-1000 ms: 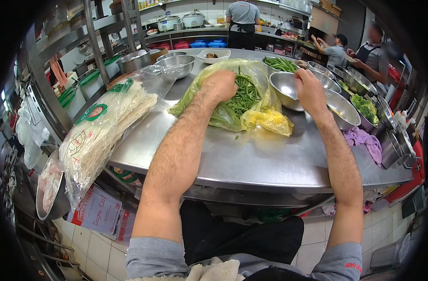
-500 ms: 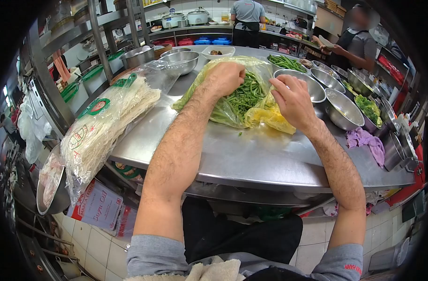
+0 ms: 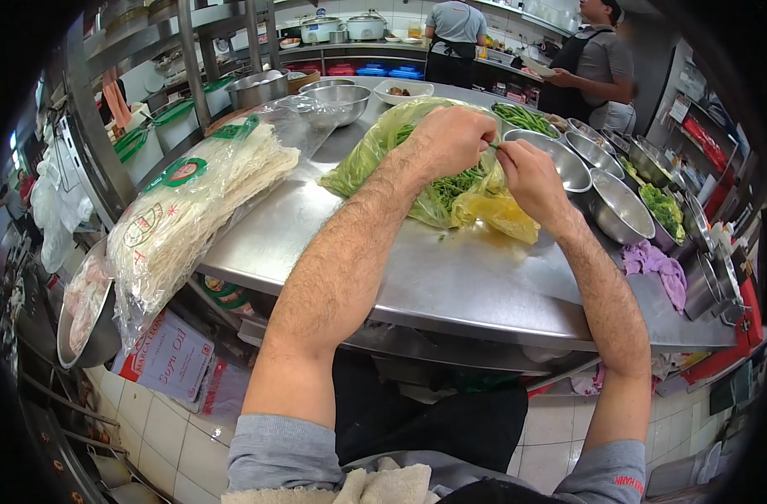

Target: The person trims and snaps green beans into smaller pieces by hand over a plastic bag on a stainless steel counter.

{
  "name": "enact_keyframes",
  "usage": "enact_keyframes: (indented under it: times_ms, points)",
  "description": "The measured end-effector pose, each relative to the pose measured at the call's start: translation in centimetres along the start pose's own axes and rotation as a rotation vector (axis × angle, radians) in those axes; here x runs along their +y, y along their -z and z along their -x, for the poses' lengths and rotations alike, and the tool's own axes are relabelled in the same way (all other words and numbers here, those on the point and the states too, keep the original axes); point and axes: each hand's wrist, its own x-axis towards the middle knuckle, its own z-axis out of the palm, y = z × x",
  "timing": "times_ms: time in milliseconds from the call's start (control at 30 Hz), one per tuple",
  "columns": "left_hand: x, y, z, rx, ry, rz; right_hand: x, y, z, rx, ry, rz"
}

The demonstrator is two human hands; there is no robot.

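Both hands meet above an open yellow-green plastic bag (image 3: 362,160) full of cut green beans (image 3: 450,191) on the steel table. My left hand (image 3: 455,139) is closed, its fingertips pinched on a small green piece, seemingly a bean. Close beside it, my right hand (image 3: 530,181) pinches the same green piece from the other side. The bag's yellow knotted end (image 3: 497,212) lies below my right hand. Behind the hands, whole green beans (image 3: 524,118) fill a bowl, and an empty steel bowl (image 3: 560,160) stands to the right.
Packaged white noodles (image 3: 198,202) lie along the left edge of the steel table (image 3: 450,290). Several steel bowls, one holding broccoli (image 3: 662,210), line the right side, near a purple cloth (image 3: 656,270). A white dish (image 3: 403,91) sits at the back. Two co-workers stand beyond.
My left hand has moved right from the bag to meet my right hand, which came in from the right-hand bowl. The view has shifted, and a co-worker at the right has moved.
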Motion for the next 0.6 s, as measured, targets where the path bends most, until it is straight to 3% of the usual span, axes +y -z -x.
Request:
enact_keyframes:
  times_ms: [267, 333, 600]
  points:
    - [-2.5, -0.6, -0.2, 0.090, 0.106, 0.054, -0.3, -0.8, -2.9, -0.083, -0.167, -0.168]
    - [-2.4, -0.9, -0.2, 0.054, 0.087, 0.044, 0.3, -2.2, -2.5, 0.060, -0.024, -0.151]
    - [-1.7, -2.3, 0.0, -0.114, 0.010, -0.037, 0.6, -2.5, 0.1, -0.070, 0.061, -0.067]
